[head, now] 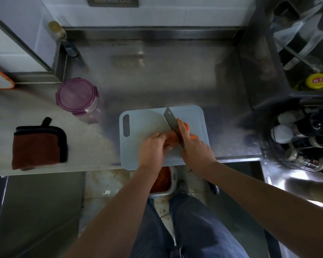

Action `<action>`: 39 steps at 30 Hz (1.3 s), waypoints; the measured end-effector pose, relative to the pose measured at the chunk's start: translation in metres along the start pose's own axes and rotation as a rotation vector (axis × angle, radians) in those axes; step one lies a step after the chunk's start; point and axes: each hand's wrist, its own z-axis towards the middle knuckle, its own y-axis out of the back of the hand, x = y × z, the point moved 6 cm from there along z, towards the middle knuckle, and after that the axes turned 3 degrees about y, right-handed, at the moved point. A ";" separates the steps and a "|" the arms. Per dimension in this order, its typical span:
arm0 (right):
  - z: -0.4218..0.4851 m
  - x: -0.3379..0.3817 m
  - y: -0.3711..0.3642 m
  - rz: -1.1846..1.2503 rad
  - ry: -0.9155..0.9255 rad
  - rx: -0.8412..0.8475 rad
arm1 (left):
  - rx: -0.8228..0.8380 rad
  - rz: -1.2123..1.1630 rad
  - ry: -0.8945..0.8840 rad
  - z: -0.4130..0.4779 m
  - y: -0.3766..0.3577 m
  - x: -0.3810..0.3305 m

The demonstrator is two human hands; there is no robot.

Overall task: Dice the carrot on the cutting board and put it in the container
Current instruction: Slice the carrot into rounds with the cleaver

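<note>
The orange carrot (172, 138) lies on the pale blue plastic cutting board (144, 121), at the near edge of the steel counter (175, 71). The left hand (153, 148) curls its fingers over the carrot's left part. The right hand (196, 149) grips a grey-bladed knife (171, 120) set across it. A clear round container with a purple lid (77, 95) stands far left.

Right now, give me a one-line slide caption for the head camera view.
Left hand steadies a carrot on the pale cutting board while the right hand slices it with a knife.
</note>
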 end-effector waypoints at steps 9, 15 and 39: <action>0.002 0.006 0.045 0.061 0.069 -0.070 | 0.008 0.034 0.022 0.001 -0.003 0.004; -0.003 0.005 0.034 0.001 0.085 0.015 | 0.008 0.024 0.034 0.000 -0.002 0.002; 0.004 -0.005 0.010 -0.001 0.005 0.027 | -0.030 -0.036 0.014 0.000 -0.007 0.006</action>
